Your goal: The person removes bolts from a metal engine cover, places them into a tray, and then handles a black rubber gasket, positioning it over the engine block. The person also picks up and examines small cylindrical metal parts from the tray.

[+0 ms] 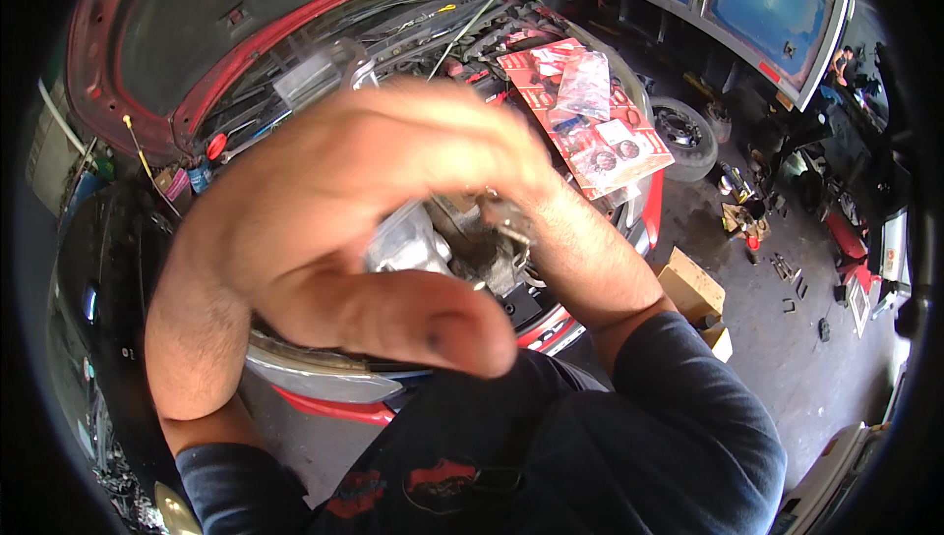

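My left hand [295, 181] is raised close to the view, large and smeared by motion. Its fingers arch over toward the right while the thumb [413, 324] stretches out below them, with a wide gap between. Nothing shows in its grip. My right forearm [590, 255] reaches up from the lower right, and its hand is lost behind or against the blurred left fingers, so what it touches is hidden. Through the gap I see a silver metal housing [408, 240] and grimy engine parts [492, 250] in the bay of a red car.
The raised red hood [265, 19] stands at the back left. On the car's right side lies a red-and-white parts card [590, 176] under a clear plastic bag [585, 83]. A wheel [683, 137], a cardboard box [691, 289] and scattered tools [782, 267] sit on the floor.
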A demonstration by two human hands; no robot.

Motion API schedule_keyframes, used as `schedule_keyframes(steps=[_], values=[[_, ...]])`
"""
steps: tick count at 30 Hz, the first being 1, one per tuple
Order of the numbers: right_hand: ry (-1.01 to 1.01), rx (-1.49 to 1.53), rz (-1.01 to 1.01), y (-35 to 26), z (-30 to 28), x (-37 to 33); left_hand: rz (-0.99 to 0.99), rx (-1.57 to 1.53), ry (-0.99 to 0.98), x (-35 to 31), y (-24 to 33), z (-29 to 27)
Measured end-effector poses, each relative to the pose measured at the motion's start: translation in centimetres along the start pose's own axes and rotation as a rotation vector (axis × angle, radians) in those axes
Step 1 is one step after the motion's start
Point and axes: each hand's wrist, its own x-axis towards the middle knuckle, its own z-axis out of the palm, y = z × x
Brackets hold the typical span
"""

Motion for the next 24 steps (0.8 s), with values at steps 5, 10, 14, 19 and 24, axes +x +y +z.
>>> schedule_keyframes(steps=[5,10,14,19,24], values=[[-0.054,0.001,0.093,-0.4,-0.9,-0.2,-0.098,-0.208,-0.096,0.4,-0.8,0.2],[-0.102,0.092,0.041,0.5,-1.0,-0.3,-0.214,-0.248,-0.012,-0.4,-1.0,0.2],[-0.126,0.437,-0.169,2.3,-0.6,-1.2,-0.235,-0.263,0.021,-1.0,-1.0,-0.1],[-0.021,0.872,-0.006,3.4,2.3,-3.3,-0.199,-0.333,0.129,-1.6,-2.1,0.3],[0.197,0.726,-0.005,3.7,3.8,-3.3,-0.244,-0.389,0.164,-1.8,-2.2,0.1]])
